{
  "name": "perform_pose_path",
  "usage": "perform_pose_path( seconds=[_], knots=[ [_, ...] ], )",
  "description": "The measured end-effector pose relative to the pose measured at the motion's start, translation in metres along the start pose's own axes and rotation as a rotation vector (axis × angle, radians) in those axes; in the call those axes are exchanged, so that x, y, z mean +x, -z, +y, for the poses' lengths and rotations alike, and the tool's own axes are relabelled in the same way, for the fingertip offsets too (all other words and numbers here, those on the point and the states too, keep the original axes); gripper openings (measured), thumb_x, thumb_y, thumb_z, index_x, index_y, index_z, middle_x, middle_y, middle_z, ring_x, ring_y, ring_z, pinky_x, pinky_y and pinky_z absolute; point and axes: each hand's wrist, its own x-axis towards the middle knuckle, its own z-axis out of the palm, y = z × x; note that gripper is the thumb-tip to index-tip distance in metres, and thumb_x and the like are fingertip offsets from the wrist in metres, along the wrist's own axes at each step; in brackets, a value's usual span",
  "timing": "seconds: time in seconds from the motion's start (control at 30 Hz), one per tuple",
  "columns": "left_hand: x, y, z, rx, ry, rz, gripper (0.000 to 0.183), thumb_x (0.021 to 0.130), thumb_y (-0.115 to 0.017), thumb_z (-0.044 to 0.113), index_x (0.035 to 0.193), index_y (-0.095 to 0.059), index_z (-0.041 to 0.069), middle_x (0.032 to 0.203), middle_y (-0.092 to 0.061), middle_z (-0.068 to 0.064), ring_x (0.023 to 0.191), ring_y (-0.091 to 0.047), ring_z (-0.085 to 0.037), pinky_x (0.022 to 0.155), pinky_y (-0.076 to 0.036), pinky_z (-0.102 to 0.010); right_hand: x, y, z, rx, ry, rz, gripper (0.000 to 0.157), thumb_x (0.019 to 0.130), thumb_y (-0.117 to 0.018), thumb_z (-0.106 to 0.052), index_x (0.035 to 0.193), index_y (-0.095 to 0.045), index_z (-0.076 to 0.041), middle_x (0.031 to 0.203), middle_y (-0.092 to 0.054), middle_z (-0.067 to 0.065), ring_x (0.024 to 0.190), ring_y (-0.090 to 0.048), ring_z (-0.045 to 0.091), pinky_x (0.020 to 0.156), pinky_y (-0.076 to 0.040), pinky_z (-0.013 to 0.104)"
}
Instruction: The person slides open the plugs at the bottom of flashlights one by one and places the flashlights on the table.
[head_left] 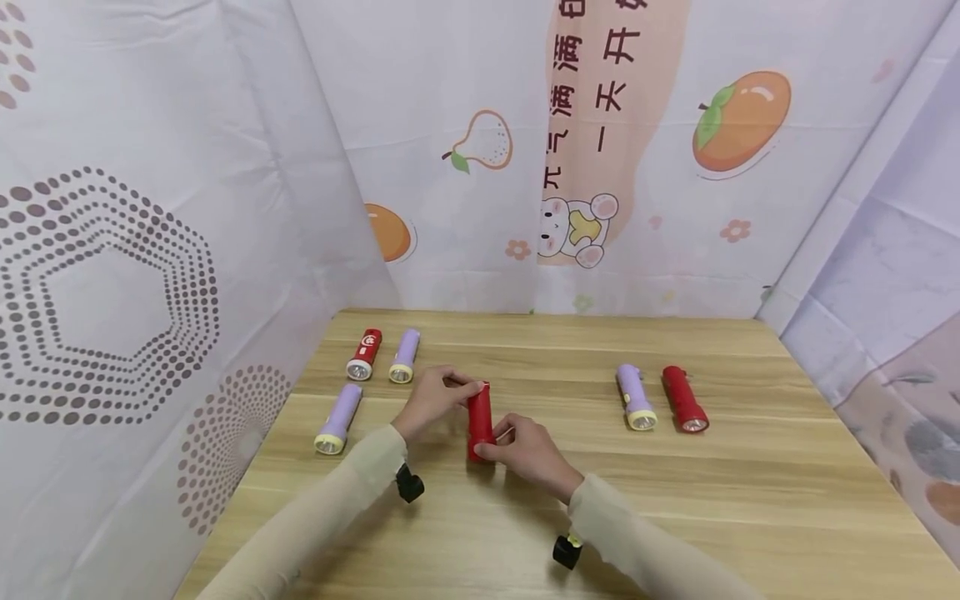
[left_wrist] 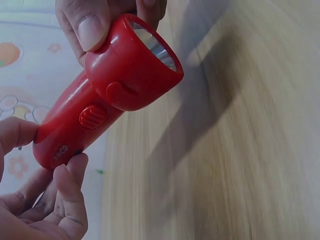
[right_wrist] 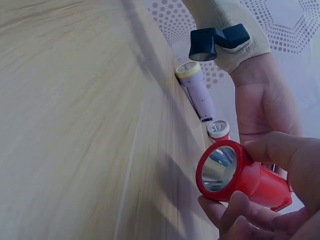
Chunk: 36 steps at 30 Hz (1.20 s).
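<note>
Between my hands, above the table, is a red flashlight [head_left: 479, 419]. My left hand [head_left: 433, 402] pinches its tail end between thumb and fingers. At the lamp end, my right hand [head_left: 531, 452] grips the wide head, thumb on one side and fingers curled under the other. The left wrist view shows the ribbed slide switch [left_wrist: 93, 116] on the flashlight's body and a small white mark near the tail. In the right wrist view the round reflector [right_wrist: 219, 169] faces the camera, unlit as far as I can tell.
On the left lie a red flashlight with white print [head_left: 365, 354], a purple one [head_left: 406, 354], and another purple one [head_left: 341, 418] nearer me. A purple flashlight [head_left: 635, 397] and a red one [head_left: 684, 398] lie on the right. Printed curtains [head_left: 450, 225] surround the wooden table [head_left: 750, 500].
</note>
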Motion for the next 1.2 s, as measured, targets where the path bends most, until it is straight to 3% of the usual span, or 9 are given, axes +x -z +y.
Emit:
perform_pose_path(
  seconds=[0.23, 0.67, 1.2],
  knots=[
    [-0.001, -0.014, 0.004, -0.02, -0.016, -0.04, 0.031, 0.089, -0.083, 0.031, 0.103, -0.074, 0.005, 0.092, -0.074, -0.006, 0.073, -0.073, -0.02, 0.076, -0.061, -0.049, -0.011, 0.014, 0.009, 0.001, 0.007, -0.003, 0.041, 0.086, -0.084, -0.037, 0.103, -0.064, -0.006, 0.09, -0.069, 0.003, 0.08, -0.063, 0.018, 0.068, -0.049, 0.032],
    [-0.004, -0.045, 0.015, -0.033, -0.045, -0.088, 0.024, 0.088, -0.084, 0.027, 0.098, -0.075, 0.007, 0.087, -0.074, -0.004, 0.072, -0.073, -0.024, 0.071, -0.062, -0.046, -0.027, 0.043, 0.032, 0.05, -0.057, -0.019, 0.04, 0.085, -0.086, -0.032, 0.106, -0.064, -0.006, 0.094, -0.069, 0.006, 0.084, -0.061, 0.02, 0.071, -0.048, 0.033],
    [-0.005, -0.053, 0.012, -0.051, -0.018, -0.094, 0.028, 0.087, -0.085, 0.03, 0.1, -0.073, 0.008, 0.089, -0.072, -0.005, 0.074, -0.071, -0.024, 0.073, -0.062, -0.046, -0.028, 0.045, 0.04, 0.067, -0.07, -0.06, 0.045, 0.087, -0.084, -0.034, 0.116, -0.071, -0.003, 0.094, -0.071, 0.003, 0.084, -0.058, 0.019, 0.071, -0.047, 0.033]
  ],
)
